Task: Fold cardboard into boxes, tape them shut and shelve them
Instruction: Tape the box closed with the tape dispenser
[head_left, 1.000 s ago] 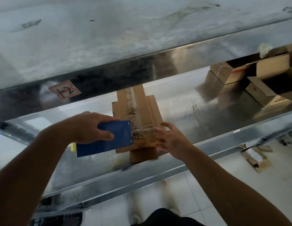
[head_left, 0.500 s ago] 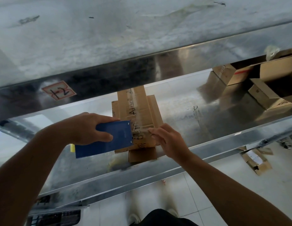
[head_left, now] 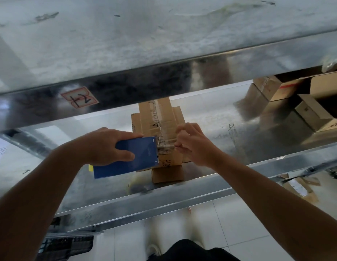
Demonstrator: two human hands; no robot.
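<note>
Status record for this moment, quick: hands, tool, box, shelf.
left hand: grips blue tape dispenser, held at cardboard box
right hand: pinches clear tape at the box's right side
cardboard box: lies on metal shelf, atop more cardboard
open boxes: far right, same shelf
label: upper rail, handwritten 12

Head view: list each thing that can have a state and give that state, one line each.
Left hand: grips the tape dispenser.
Tape dispenser: held against the box's left side.
Right hand: pinches the tape on the box.
Tape: stretched across the box top.
Box: flaps closed, lying on the shelf.
Other boxes: on the shelf, far right.
</note>
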